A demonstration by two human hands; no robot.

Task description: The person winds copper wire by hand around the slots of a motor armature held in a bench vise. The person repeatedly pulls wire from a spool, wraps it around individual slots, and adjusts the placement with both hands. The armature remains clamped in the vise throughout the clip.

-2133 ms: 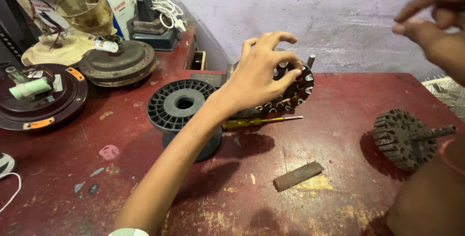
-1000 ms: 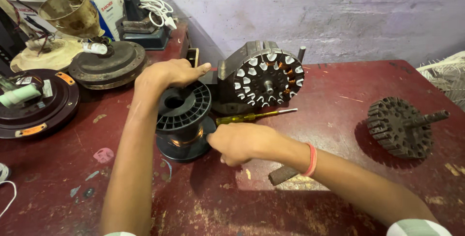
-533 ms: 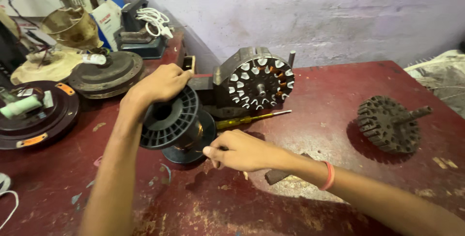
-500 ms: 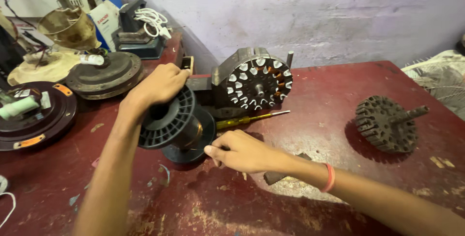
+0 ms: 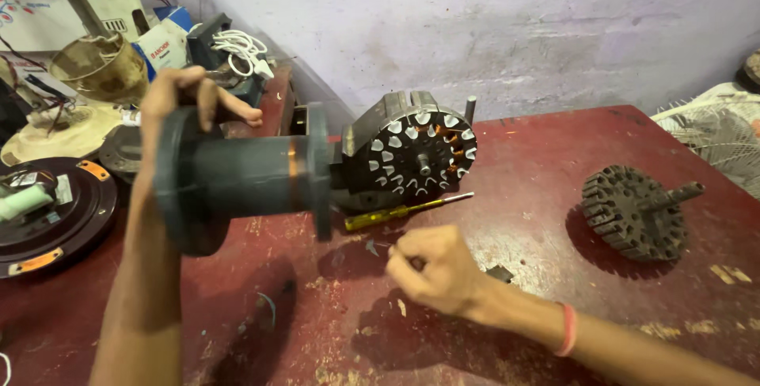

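One pale, stained wall (image 5: 514, 30) backs a worn red table (image 5: 514, 220) with flaking paint. At the left edge sits clutter: a dark round fan housing (image 5: 55, 212), boxes and a coiled white cable (image 5: 237, 44). Lifted off the table, a large dark spool (image 5: 237, 176) lies sideways in the left hand (image 5: 186, 97), which is clamped on its far flange. Just behind it stands a wound stator (image 5: 416, 152), a yellow-handled screwdriver (image 5: 404, 210) below. Well right lies a rotor (image 5: 633, 210). The right hand (image 5: 435, 271) rests curled, fingertips pinched together; on what, I cannot tell.

Yellow-handled screwdriver (image 5: 396, 212), wound stator (image 5: 416, 152), rotor (image 5: 633, 212)
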